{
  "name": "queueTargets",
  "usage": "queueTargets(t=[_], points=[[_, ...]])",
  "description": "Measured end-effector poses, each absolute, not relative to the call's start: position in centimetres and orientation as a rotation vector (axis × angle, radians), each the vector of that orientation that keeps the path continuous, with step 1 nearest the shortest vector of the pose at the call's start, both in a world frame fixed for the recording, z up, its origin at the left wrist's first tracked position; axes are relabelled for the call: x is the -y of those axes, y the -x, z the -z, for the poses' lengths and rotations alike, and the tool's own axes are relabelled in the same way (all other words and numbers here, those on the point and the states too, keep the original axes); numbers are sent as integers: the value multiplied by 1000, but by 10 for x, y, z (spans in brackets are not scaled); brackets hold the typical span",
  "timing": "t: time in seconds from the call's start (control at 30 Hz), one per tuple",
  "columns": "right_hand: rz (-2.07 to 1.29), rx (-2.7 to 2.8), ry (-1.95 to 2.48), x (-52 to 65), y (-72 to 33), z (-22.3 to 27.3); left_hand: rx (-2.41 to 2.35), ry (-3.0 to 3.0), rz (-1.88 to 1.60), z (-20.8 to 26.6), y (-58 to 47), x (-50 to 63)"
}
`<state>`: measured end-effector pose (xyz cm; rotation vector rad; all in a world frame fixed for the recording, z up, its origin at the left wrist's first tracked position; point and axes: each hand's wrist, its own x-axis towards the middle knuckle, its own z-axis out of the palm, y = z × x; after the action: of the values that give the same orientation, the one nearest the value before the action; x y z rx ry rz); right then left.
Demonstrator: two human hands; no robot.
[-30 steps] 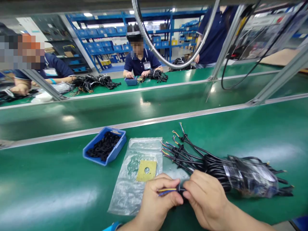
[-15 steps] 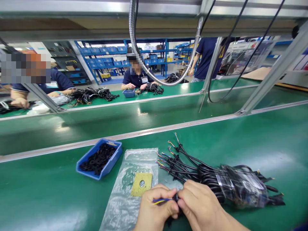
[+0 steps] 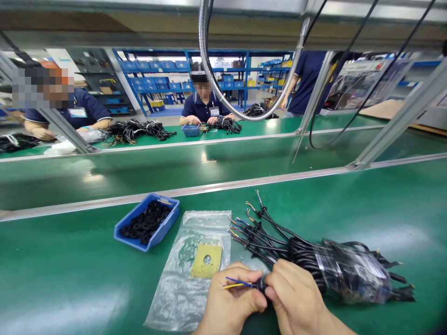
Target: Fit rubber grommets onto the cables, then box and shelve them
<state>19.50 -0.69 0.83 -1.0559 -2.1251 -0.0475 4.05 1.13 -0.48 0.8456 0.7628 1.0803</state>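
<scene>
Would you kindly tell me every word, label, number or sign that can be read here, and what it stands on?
None can be read.
White badge on the navy shirt at picture left: too small and blurred.
White badge on the navy shirt at picture centre: too small and blurred.
Held black cable, yellow plate, clear bag: no readable marks.

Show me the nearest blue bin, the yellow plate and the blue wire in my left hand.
Nearest blue bin (image 3: 164, 231): head view, on its right wall.
Yellow plate (image 3: 205, 270): head view, on its face below the hole.
Blue wire (image 3: 239, 281): head view, about midway along its visible length.
</scene>
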Motion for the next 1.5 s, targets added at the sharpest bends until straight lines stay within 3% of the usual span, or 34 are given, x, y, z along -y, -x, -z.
queueTargets(t=[0.2, 0.43, 0.83, 1.5], points=[[-106, 2173, 1050, 9, -198, -14, -806, -848, -1028, -5, -42, -13], [12, 2194, 1096, 7, -204, -12, -743, -620, -977, -6, -42, -17], [-437, 2248, 1045, 5, -207, -29, -792, -1105, -1076, -1, -39, -14], [-182, 2237, 1082, 5, -209, -19, -809, -763, -847, -5, -20, -17]])
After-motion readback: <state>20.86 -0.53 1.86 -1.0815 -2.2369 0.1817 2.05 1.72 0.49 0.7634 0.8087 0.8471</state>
